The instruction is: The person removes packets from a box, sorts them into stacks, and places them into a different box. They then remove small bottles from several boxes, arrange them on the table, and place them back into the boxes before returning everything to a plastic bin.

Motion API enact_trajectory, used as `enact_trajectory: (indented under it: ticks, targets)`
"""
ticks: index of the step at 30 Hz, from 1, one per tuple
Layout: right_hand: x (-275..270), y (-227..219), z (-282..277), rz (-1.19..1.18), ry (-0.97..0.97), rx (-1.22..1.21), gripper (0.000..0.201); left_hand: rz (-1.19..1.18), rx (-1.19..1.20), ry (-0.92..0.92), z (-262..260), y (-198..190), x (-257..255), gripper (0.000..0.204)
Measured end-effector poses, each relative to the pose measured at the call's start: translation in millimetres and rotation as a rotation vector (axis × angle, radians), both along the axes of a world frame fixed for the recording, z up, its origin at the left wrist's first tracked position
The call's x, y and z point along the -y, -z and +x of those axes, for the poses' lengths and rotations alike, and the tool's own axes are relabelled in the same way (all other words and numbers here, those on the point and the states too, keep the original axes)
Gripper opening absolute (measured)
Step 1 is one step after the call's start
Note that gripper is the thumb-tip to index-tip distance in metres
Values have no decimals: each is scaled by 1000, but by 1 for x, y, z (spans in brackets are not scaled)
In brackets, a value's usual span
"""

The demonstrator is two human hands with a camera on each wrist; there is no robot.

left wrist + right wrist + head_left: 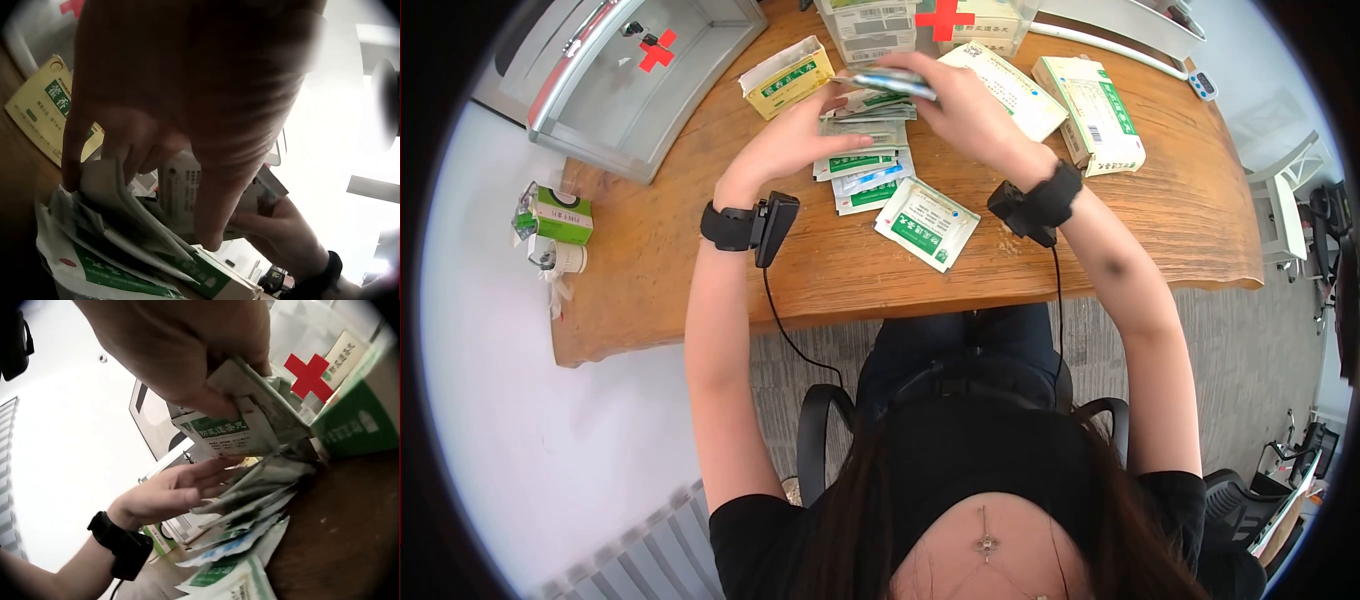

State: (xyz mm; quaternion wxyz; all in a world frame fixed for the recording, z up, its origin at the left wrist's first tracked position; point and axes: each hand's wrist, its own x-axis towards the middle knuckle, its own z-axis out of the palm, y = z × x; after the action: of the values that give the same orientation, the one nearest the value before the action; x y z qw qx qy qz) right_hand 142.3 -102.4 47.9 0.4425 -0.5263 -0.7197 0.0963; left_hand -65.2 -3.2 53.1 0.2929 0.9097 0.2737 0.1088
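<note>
Several green-and-white medicine sachets point(231, 434) are pinched between the thumb and fingers of my right hand point(978, 112), above the far end of a pile. That pile of sachets point(862, 168) lies fanned on the wooden table. My left hand point(792, 142) is at the pile's left side, its thumb stretched over the sachets. In the right wrist view the left hand's fingers point(209, 472) look nearly straight, right at the sachet edges. One more sachet point(927, 222) lies apart, closer to the table's front edge.
A yellow medicine box point(788, 82) stands open behind the left hand. Two pale boxes, a flat one point(1008, 88) and a thicker one point(1092, 115), lie to the right. Clear cases with red crosses point(660, 100) stand behind. A green packet point(562, 215) sits far left.
</note>
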Motion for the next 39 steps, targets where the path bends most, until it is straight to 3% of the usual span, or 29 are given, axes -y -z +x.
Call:
enact_trajectory:
  ticks: [1,5,8,10,17,19,22,25,29,31,35,39]
  targets:
    - [-5,7,-2,25,-41,60,47,-131,91,-25,-2,5,-3,91]
    - [-11,20,-3,-4,-109,191,60,-236,232,-162,-4,3,-1,100]
    - [-14,24,0,-14,-143,213,63,-63,276,-166,0,-6,8,93]
    - [-14,26,1,-26,-161,199,64,108,180,59,0,-5,3,91]
    - [-11,22,7,-28,-180,64,67,80,139,0,15,-7,17,88]
    - [-11,21,8,-64,-182,48,66,94,78,-111,17,-5,15,74]
    - [-13,22,14,-166,-164,-1,54,168,47,-136,13,5,1,65]
    - [-14,23,16,-65,-102,-37,34,68,62,-171,8,10,-10,58]
    - [-17,25,13,-38,-61,-10,31,-20,78,-93,3,16,-20,61]
    - [-20,26,12,103,20,65,30,-39,194,-143,2,31,-25,75]
    - [-18,21,9,100,112,129,30,-107,165,-179,3,28,-25,77]
    - [-15,24,4,32,108,265,43,-89,190,-133,4,29,-30,75]
